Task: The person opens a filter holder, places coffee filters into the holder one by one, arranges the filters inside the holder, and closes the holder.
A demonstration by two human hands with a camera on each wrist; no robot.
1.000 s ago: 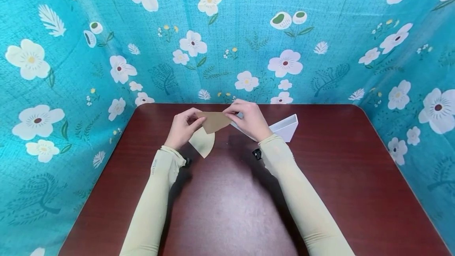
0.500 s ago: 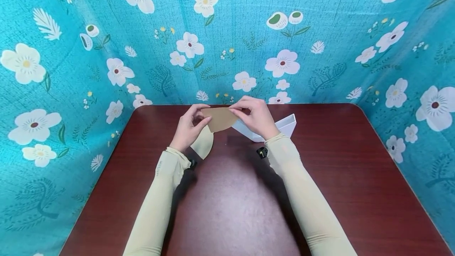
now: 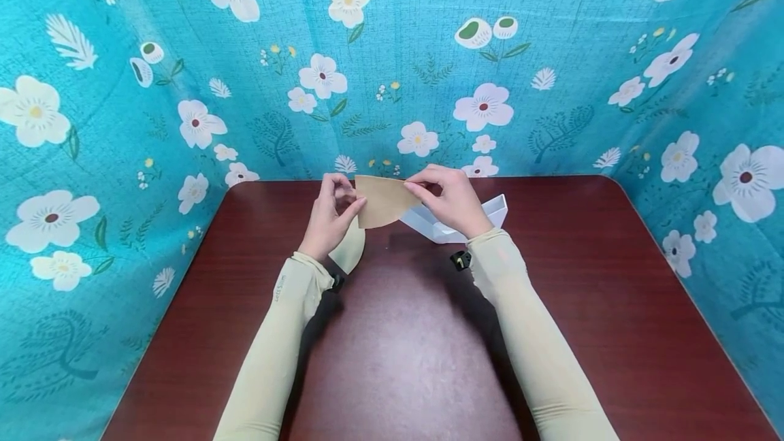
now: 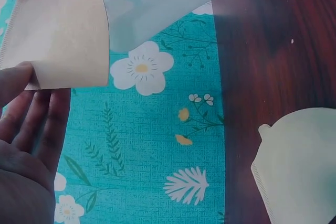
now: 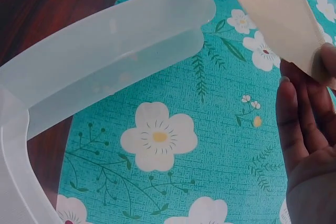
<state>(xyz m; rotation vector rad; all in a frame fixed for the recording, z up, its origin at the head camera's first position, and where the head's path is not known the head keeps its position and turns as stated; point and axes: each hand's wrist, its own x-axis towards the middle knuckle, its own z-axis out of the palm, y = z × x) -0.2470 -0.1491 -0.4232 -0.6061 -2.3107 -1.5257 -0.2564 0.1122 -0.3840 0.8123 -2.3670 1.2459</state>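
Observation:
A tan paper coffee filter [image 3: 382, 203] is stretched out flat between both hands, above the far part of the table. My left hand [image 3: 324, 220] pinches one edge, thumb on the near face and fingers behind, as the left wrist view shows. At the opposite corner, my right hand [image 3: 453, 201] grips the filter between thumb and fingertips. A crimped seam runs along one side of the paper [image 4: 60, 35]. Below the left hand, a second coffee filter [image 3: 348, 252] lies on the table, partly hidden by the held one.
A translucent white plastic holder [image 5: 105, 40] with a curved arm stands behind and below the right hand, partly covered by it in the head view. The dark red table [image 3: 392, 359] ends at a blue floral curtain [image 3: 367, 73].
Both hands have shifted slightly right with the filter, and its face has turned more toward the head camera. The second filter and the holder stay on the table.

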